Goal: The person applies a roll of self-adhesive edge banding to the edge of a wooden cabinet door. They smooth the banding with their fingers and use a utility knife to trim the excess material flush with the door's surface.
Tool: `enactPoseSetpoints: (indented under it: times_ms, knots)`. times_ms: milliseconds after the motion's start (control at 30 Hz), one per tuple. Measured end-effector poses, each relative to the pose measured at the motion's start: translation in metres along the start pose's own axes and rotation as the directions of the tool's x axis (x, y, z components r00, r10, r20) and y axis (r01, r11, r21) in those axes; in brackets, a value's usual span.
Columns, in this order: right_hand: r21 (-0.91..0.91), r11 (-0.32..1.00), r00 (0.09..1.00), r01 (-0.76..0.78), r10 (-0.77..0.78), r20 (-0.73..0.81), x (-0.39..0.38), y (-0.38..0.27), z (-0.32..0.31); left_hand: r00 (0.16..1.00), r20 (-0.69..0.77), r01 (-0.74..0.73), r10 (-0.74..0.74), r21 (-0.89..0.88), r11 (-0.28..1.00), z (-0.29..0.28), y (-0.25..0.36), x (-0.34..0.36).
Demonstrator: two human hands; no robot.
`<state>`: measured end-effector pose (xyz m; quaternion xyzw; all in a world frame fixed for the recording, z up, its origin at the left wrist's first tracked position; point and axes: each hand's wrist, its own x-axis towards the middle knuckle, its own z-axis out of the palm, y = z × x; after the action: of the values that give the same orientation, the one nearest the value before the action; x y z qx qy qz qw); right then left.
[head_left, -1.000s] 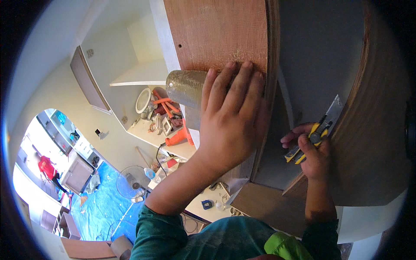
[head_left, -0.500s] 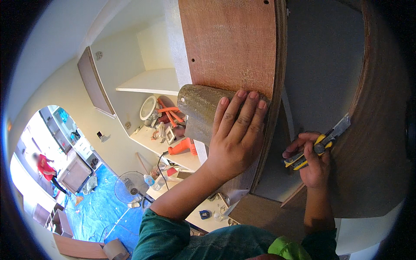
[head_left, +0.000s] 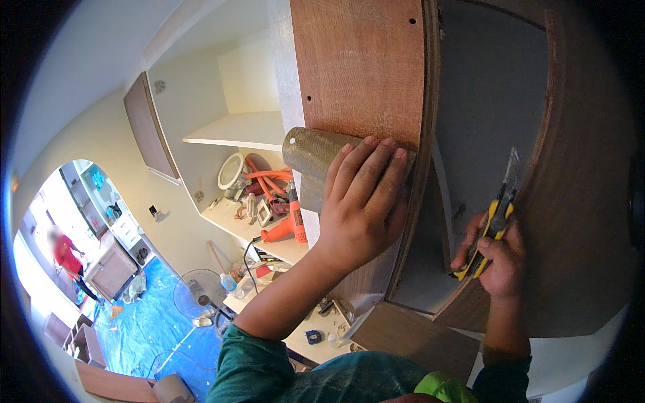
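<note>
My left hand (head_left: pixel 366 205) lies over a curled grey-brown laminate sheet (head_left: pixel 310 158), its fingers stretched out and close together; the thumb is hidden. The sheet is rolled down against a reddish-brown wooden panel (head_left: pixel 359 64) with small holes, and covers the panel's lower part. Held upright in my closed right hand (head_left: pixel 504 262) is a yellow and black utility knife (head_left: pixel 494 221). Its blade is out and points upward, in front of the cabinet's dark opening (head_left: pixel 494 80) and apart from the laminate.
Left of the panel, open shelves (head_left: pixel 235 131) hold an orange heat gun (head_left: pixel 285 225), orange tubing and a white ring. Lower down are a blue tape measure (head_left: pixel 314 336) and a standing fan (head_left: pixel 201 295). A person in red (head_left: pixel 66 255) stands beyond, by the blue floor sheet (head_left: pixel 144 329).
My right hand has turned the knife from a slant to nearly upright and moved slightly down and right. The left hand stays on the curled laminate; the view has shifted slightly.
</note>
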<state>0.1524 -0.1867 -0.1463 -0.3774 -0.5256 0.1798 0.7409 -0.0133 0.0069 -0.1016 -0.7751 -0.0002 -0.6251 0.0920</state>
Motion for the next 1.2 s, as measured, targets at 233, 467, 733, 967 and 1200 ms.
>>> enactPoseSetpoints:
  times_ms: [233,467,733,967,1200]
  knots:
    - [-0.544,0.830,0.992,0.120,-0.122,0.032,0.028,-0.055,-0.001,0.999,0.050,0.007,-0.012,0.104,0.995,-0.004,0.005,-0.017]
    - [-0.893,0.441,0.993,0.094,0.029,0.119,0.069,-0.116,0.035,0.994,0.095,0.037,-0.047,0.114,0.993,0.001,0.008,-0.035]
    - [-0.812,-0.111,0.818,0.573,0.026,0.574,0.121,-0.136,0.049,0.994,0.107,0.003,-0.015,0.113,0.994,0.004,0.002,-0.039]
    - [-0.878,-0.120,0.874,0.464,0.223,0.432,0.133,-0.145,0.090,0.995,0.099,-0.005,-0.004,0.091,0.996,0.002,-0.001,-0.039]
    - [-0.793,-0.218,0.822,0.569,0.168,0.544,0.134,-0.133,0.089,0.994,0.112,0.000,-0.008,0.073,0.997,-0.003,0.001,-0.035]
